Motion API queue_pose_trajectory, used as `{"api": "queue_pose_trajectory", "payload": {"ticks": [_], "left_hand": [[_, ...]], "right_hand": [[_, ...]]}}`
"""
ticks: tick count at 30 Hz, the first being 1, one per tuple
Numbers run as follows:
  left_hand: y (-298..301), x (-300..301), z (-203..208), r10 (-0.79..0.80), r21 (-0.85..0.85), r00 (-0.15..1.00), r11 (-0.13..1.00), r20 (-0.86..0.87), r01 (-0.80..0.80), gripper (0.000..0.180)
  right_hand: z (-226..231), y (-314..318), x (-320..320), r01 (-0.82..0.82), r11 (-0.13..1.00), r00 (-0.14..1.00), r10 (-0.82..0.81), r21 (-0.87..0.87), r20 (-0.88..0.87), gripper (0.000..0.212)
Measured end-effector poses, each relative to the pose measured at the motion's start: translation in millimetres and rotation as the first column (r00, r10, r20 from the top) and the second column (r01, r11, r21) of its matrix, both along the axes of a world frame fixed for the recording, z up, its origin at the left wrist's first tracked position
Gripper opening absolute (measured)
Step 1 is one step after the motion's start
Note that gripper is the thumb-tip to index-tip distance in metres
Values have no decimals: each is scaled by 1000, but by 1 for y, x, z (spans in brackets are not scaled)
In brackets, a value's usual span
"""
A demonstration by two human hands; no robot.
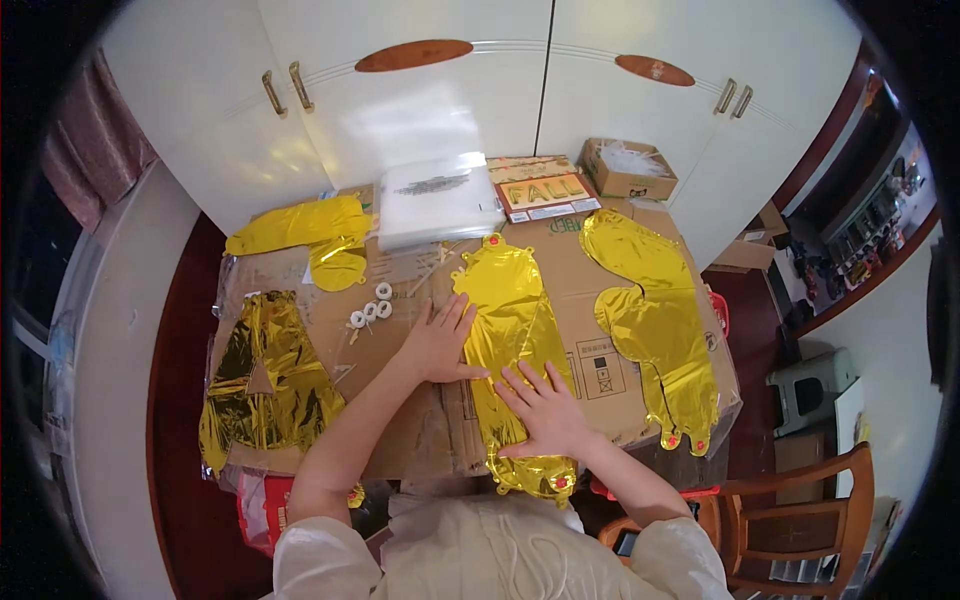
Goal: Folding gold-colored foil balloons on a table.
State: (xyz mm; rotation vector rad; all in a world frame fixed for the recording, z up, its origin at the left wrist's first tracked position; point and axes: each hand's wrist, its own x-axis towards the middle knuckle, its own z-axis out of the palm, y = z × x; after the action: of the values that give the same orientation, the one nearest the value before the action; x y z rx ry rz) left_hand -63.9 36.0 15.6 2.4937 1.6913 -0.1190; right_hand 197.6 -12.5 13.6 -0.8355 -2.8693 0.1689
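A long gold foil balloon [505, 325] lies flat in front of me, with small tabs and red dots at its ends. My left hand [440, 342] rests palm down across its left edge, fingers stretched out. On its lower part my right hand [548, 412] lies flat with the fingers spread. To the right is another flat gold balloon [660, 330], curved and partly folded. A gold balloon with a triangular gap [290, 370] lies at the near left. At the far left is a bent gold balloon [335, 235]. Neither hand grips anything.
Flattened cardboard [400, 430] covers the table. Several small white rolls [370, 310] sit left of the middle balloon. Behind are clear plastic bags [440, 205], a printed package [548, 195] and an open carton [630, 170]. A wooden chair [800, 520] stands at the near right.
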Motion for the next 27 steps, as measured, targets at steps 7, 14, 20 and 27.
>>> {"api": "queue_pose_trajectory", "payload": {"ticks": [7, 14, 20, 27], "left_hand": [[3, 16, 5, -35, 139, 999, 990, -26, 38, 105], [-9, 42, -4, -182, 232, 970, 962, 158, 143, 90], [-8, 42, -10, -156, 227, 975, 967, 158, 118, 91], [-9, 45, -7, -167, 257, 977, 958, 133, 129, 83]], "right_hand": [[5, 11, 6, 16, 995, 990, -28, -94, -135, 71], [-6, 80, 22, 290, 955, 897, -296, -69, -329, 51], [-19, 98, 16, 268, 958, 959, -255, 100, -125, 53], [-32, 97, 5, 268, 955, 959, -252, 126, -132, 52]]}}
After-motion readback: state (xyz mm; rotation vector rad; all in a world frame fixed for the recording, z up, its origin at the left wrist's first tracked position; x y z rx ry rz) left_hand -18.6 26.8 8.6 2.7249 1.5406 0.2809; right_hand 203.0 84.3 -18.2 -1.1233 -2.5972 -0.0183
